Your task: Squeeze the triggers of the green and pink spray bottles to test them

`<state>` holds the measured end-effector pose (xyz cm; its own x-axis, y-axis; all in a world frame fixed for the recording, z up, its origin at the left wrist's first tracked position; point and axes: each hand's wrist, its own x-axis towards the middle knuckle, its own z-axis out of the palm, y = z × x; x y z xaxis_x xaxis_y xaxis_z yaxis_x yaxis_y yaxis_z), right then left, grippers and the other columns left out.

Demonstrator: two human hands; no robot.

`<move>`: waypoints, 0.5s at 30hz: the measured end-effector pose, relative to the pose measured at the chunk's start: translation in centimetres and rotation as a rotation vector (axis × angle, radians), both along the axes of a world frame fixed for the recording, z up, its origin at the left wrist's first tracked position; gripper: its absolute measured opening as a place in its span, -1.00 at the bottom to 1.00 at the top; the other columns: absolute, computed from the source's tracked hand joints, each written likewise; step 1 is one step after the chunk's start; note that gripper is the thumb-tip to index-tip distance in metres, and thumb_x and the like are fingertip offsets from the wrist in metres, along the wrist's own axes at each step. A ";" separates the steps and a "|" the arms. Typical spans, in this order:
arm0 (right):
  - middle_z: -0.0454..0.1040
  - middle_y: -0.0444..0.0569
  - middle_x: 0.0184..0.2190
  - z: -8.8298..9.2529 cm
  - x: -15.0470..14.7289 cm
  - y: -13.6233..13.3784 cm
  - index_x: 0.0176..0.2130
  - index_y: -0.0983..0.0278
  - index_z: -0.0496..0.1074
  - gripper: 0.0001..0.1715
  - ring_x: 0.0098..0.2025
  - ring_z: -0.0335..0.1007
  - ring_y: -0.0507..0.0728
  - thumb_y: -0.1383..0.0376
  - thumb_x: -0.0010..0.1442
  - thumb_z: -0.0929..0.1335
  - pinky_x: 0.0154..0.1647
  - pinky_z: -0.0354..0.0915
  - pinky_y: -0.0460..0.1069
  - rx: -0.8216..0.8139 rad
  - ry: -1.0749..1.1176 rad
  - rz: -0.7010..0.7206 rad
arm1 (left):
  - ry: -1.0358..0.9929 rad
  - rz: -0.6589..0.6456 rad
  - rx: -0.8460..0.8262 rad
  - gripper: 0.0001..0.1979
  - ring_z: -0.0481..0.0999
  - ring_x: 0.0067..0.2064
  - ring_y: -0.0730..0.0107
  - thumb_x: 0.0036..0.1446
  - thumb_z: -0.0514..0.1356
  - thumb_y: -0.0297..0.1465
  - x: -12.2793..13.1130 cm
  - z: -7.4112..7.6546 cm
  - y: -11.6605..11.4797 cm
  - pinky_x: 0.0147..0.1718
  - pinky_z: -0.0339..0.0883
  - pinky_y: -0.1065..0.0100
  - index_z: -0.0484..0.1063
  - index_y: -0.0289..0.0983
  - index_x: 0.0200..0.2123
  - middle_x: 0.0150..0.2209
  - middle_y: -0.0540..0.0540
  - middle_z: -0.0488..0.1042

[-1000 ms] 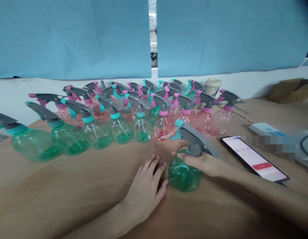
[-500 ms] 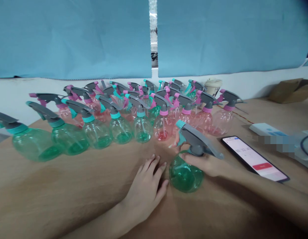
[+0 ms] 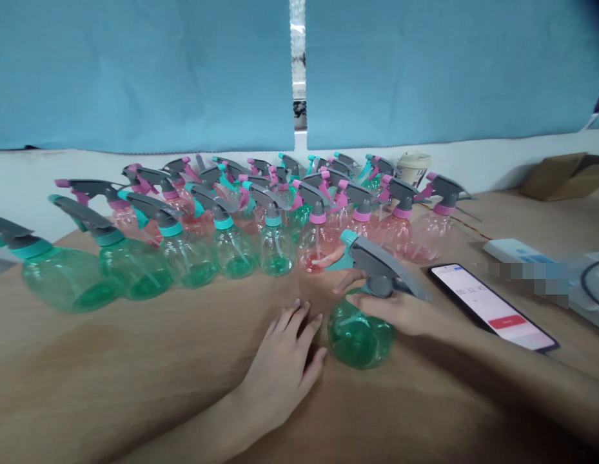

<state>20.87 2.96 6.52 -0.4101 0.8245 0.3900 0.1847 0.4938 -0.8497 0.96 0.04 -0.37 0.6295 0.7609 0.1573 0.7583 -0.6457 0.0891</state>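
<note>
My right hand (image 3: 400, 312) grips the neck of a green spray bottle (image 3: 360, 335) with a grey trigger head and teal nozzle; its index finger reaches to the trigger. The bottle stands on the brown table (image 3: 135, 374) in front of me. My left hand (image 3: 284, 361) lies flat on the table just left of the bottle, fingers stretched out, fingertips almost touching it. Behind stand several rows of spray bottles (image 3: 274, 219), green ones with teal collars to the left, pink ones to the right.
A smartphone (image 3: 492, 306) with a lit screen lies to the right of the held bottle. A white device with a cable (image 3: 521, 251) sits further right. A paper cup (image 3: 414, 166) stands behind the bottles, a cardboard box (image 3: 565, 174) at the far right. Blue curtains hang behind.
The trigger finger of my right hand pulled in, then stretched out again. The bottle tilted slightly and came back. My left hand has not moved.
</note>
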 end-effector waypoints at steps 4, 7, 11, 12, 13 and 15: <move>0.35 -0.12 -0.01 -0.1 -0.3 0.0 -0.10 0.12 0.30 -0.47 -0.19 0.42 0.09 0.49 -0.08 0.25 -0.15 0.39 0.00 -0.021 0.004 -0.019 | -0.004 0.002 0.001 -0.59 0.07 0.19 0.04 0.20 0.03 -0.34 0.1 0.1 -0.1 0.07 0.09 0.02 0.21 -0.38 0.09 0.16 -0.28 0.15; 0.35 -0.12 0.00 -0.1 -0.4 -0.1 -0.09 0.10 0.31 -0.49 -0.19 0.42 0.09 0.47 -0.06 0.26 -0.14 0.39 0.02 -0.004 -0.004 -0.027 | -0.004 0.002 0.002 -0.59 0.07 0.19 0.03 0.20 0.03 -0.34 0.0 0.1 -0.1 0.06 0.10 0.02 0.22 -0.38 0.08 0.16 -0.28 0.15; 0.37 -0.10 -0.02 -0.1 -0.4 -0.2 -0.09 0.10 0.30 -0.52 -0.18 0.41 0.11 0.43 -0.04 0.26 -0.15 0.39 0.04 0.004 -0.006 -0.052 | -0.022 0.002 0.012 -0.60 0.10 0.18 0.04 0.20 0.03 -0.33 0.0 0.0 -0.1 0.05 0.12 0.02 0.23 -0.36 0.07 0.15 -0.27 0.17; 0.37 -0.10 -0.03 -0.1 -0.4 -0.2 -0.08 0.10 0.30 -0.51 -0.17 0.41 0.12 0.42 -0.04 0.26 -0.15 0.39 0.04 -0.001 -0.006 -0.054 | -0.026 -0.001 0.015 -0.61 0.10 0.18 0.04 0.20 0.03 -0.33 0.0 0.0 -0.1 0.05 0.12 0.02 0.23 -0.36 0.07 0.15 -0.26 0.17; 0.37 -0.09 -0.03 -0.1 -0.4 -0.2 -0.07 0.10 0.29 -0.50 -0.16 0.41 0.12 0.41 -0.05 0.26 -0.15 0.39 0.04 -0.006 -0.007 -0.055 | -0.029 -0.004 0.017 -0.61 0.10 0.18 0.04 0.20 0.03 -0.33 -0.1 0.0 -0.1 0.05 0.12 0.02 0.22 -0.36 0.07 0.15 -0.26 0.17; 0.38 -0.08 -0.04 -0.2 -0.4 -0.1 -0.06 0.12 0.27 -0.49 -0.17 0.41 0.12 0.41 -0.05 0.27 -0.16 0.39 0.03 -0.011 -0.008 -0.056 | -0.030 -0.006 0.018 -0.60 0.10 0.18 0.05 0.20 0.03 -0.33 -0.1 0.0 -0.1 0.06 0.12 0.02 0.22 -0.36 0.08 0.15 -0.26 0.17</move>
<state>20.47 2.83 6.30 -0.3659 0.8505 0.3779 0.2188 0.4733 -0.8533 0.90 -0.03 -0.38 0.6285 0.7542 0.1902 0.7519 -0.6517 0.0999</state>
